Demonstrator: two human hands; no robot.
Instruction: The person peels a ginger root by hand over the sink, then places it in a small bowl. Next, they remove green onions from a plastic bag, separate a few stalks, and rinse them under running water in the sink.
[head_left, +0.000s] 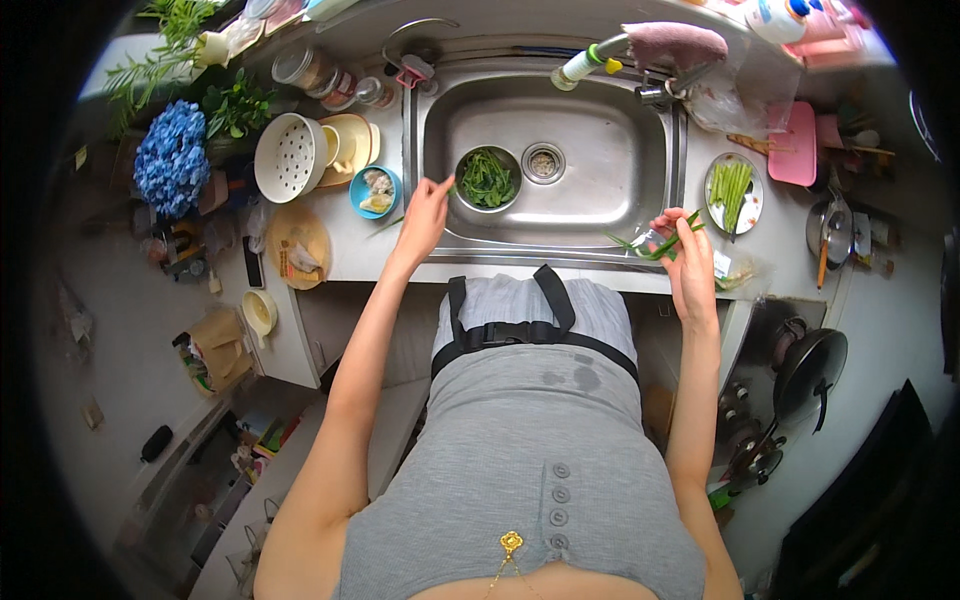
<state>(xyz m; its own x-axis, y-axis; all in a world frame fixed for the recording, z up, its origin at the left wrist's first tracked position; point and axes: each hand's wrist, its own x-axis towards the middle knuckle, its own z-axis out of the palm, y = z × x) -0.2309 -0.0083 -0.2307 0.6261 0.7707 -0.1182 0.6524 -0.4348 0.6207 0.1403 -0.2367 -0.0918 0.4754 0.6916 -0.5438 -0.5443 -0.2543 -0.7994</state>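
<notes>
My left hand (424, 225) is over the sink's left rim with its fingertips pinched on a small green piece (451, 190). A thin green strip on its other side lies over the counter; I cannot tell whether both are one stalk. Close to these fingertips, a round metal bowl (517, 196) of leafy greens (487, 178) rests in the stainless steel sink (600, 187). Long green stalks (663, 247) are held in the curled fingers of my right hand (694, 262), above the front right sink edge. Beneath that hand, a clear plastic bag (742, 274) is partly hidden.
On the right counter lies a plate (752, 214) of cut green stems (727, 191). The faucet (581, 67) reaches over the sink from behind. A blue bowl (363, 204) and a white colander (289, 157) stand at left. A wok (810, 375) sits low on the right.
</notes>
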